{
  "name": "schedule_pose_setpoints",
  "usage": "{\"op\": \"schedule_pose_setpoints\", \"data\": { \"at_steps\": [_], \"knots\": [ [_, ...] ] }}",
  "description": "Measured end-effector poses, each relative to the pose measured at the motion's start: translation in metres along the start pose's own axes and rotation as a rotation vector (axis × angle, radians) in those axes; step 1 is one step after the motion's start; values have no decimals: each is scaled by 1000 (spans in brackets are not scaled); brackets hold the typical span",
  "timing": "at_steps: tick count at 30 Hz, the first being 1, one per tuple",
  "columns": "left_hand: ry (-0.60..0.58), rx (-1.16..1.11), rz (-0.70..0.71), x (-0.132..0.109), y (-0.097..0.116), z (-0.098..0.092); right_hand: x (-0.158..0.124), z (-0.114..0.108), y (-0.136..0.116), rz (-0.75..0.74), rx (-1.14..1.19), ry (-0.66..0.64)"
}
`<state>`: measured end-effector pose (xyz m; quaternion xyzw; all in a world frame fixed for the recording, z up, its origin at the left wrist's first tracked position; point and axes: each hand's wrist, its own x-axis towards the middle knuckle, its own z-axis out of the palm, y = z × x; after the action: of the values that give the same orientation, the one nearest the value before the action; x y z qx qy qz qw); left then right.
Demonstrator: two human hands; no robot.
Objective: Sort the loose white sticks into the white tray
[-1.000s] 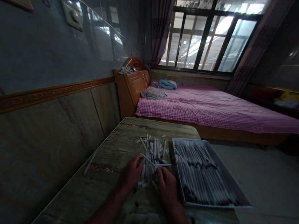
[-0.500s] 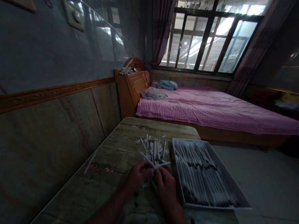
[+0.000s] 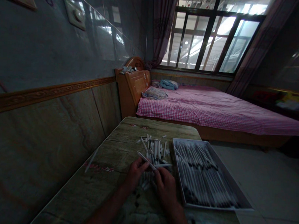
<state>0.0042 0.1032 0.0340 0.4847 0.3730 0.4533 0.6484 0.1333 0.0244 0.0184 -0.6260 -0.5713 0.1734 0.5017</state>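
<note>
A pile of thin white tubes lies loose on the table in front of me. My left hand and my right hand sit close together at the near end of the pile, fingers curled. Between them they pinch one white tube that slants up to the left above the pile. To the right stands a shallow white box filled with several long white tubes with dark ends.
The table stands against a tiled wall on the left. Beyond its far edge is a bed with a pink checked cover and a wooden headboard. A barred window is behind it. Pale floor lies to the right.
My hands have drawn together from flat on the pile. They now pinch one tube lifted slightly above the others.
</note>
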Motion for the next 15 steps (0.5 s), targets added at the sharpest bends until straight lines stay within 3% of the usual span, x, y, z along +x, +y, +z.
{"op": "schedule_pose_setpoints", "data": {
  "at_steps": [15],
  "knots": [
    [-15, -9, -19, 6, -6, -2, 1, 2, 2, 22, -158, -62]
  ]
}}
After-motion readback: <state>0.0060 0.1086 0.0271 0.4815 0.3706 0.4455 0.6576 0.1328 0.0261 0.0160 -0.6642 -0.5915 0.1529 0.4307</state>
